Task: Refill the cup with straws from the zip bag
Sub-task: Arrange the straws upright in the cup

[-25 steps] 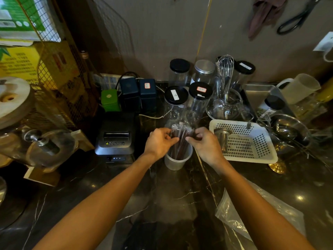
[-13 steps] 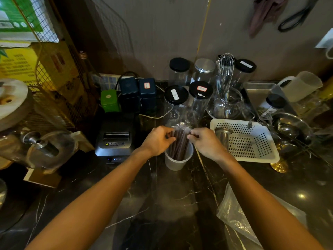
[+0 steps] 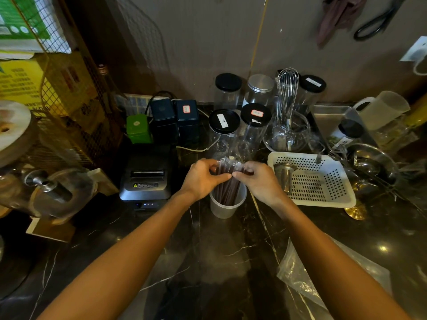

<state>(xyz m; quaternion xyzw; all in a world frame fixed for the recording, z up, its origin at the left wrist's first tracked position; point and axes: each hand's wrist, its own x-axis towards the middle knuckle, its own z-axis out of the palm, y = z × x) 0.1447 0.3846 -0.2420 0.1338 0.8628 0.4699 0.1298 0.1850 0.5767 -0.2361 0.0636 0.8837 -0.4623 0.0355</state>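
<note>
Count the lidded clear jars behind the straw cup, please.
5: black-lidded jar and silver-lidded jar at the wall, another black-lidded behind the whisk, two labelled ones in front. Others may be hidden.

A drinks-shop or café prep counter. Just left of the hands [image 3: 231,179], a small receipt printer [image 3: 147,179] sits on the dark marble desk [image 3: 208,262]. Behind them stand clear storage jars [image 3: 238,125] with black and silver lids and a wire whisk [image 3: 287,88] in a glass bowl. To their right lie a white perforated drain basket [image 3: 323,188], steel bowls [image 3: 374,162] and a plastic measuring jug [image 3: 383,109]. Scissors [image 3: 379,17] hang on the wall above.
</note>
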